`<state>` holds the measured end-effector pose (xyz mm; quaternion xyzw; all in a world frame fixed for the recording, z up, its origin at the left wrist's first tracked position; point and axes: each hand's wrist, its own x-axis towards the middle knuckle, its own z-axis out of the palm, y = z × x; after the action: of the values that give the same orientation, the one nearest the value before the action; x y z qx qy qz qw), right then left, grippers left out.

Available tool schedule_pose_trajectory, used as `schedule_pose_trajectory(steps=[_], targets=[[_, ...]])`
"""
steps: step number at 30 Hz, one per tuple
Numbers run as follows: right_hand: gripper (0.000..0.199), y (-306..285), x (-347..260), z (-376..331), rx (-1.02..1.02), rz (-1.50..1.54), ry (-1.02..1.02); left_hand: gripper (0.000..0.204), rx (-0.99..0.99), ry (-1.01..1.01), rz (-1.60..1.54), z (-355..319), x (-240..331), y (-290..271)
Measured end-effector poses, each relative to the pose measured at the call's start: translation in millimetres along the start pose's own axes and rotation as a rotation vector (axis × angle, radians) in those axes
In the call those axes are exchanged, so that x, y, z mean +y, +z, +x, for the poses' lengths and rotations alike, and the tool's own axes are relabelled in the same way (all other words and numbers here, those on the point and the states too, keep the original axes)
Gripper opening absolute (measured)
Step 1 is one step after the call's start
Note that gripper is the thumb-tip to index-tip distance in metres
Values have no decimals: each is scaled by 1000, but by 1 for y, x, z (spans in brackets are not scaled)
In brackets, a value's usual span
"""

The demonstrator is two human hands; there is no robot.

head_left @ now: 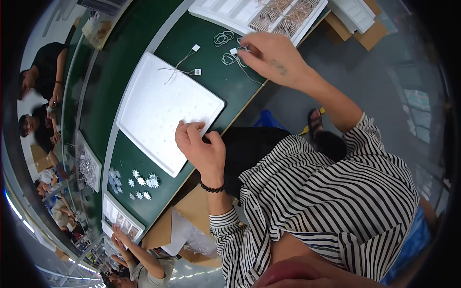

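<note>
My left hand (201, 148), a dark beaded bracelet at its wrist, hovers by the near edge of a white tray (161, 113). Its fingers are loosely bent and apart, and nothing shows in them. Farther right, my right hand (278, 60) reaches over a coiled thin grey cable with a white connector (234, 51). Thumb and forefinger are apart around part of the coil; the other fingers are hidden. Another coiled cable (223, 38) lies just beyond. Across the tray's far right edge rests a cable with two white connectors (197, 72).
A white partitioned tray (230, 12) of bundled cables stands at the far right. Silvery star-shaped pieces (140, 181) lie on the green table (165, 198) to the left. Below are open cardboard boxes (197, 206). A co-worker's hands (120, 237) touch a smaller tray.
</note>
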<state>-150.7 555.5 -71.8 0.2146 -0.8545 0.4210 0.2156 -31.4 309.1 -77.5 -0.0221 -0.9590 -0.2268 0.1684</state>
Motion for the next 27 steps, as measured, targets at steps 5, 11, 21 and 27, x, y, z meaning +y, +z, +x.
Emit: schedule_pose_trajectory(steps=[5, 11, 21, 27], targets=[[21, -14, 6, -53, -236, -137, 155, 25, -20, 57, -60, -2, 4, 17], [10, 18, 3, -49, -107, -56, 101, 28, 116, 102, -80, -21, 4, 15], [41, 81, -60, -8, -57, -65, 42, 13, 114, -448, -561, -145, -23, 13], [11, 93, -134, -50, -381, 165, 86, 15, -118, -879, -724, -181, -61, 17]])
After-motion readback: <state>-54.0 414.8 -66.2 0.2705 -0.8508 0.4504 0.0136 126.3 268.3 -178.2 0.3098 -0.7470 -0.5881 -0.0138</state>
